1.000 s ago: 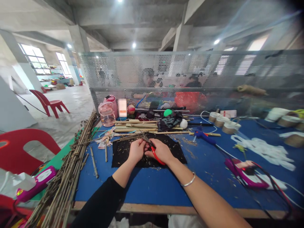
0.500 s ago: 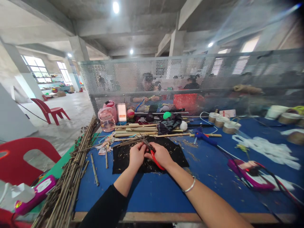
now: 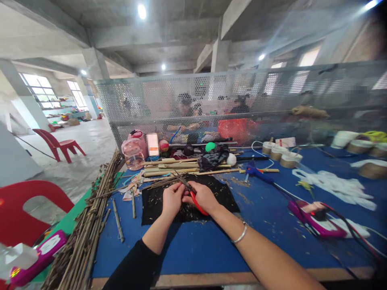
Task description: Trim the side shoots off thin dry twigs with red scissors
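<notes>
Over a black cloth [image 3: 225, 197] strewn with small pale clippings, my right hand [image 3: 204, 198] is closed around red-handled scissors [image 3: 198, 204]. Their blades point up and to the left, past my left fingertips. My left hand [image 3: 171, 201] is pinched closed right beside the blades. What it holds is too small and too covered to make out. Thin brown sticks [image 3: 160, 183] lie at the cloth's far left edge, just beyond my left hand.
A long bundle of brown stalks [image 3: 80, 241] lies along the left. Thicker sticks [image 3: 181, 166] lie behind the cloth, near a white ball [image 3: 231, 159]. To the right are a blue glue gun [image 3: 256, 172], a purple power strip [image 3: 314, 219] and a white strip pile [image 3: 332, 187]. A perforated metal screen [image 3: 145, 104] stands behind.
The whole view has shifted slightly, with most things a little further left. Both hands and the scissors keep nearly the same pose over the cloth.
</notes>
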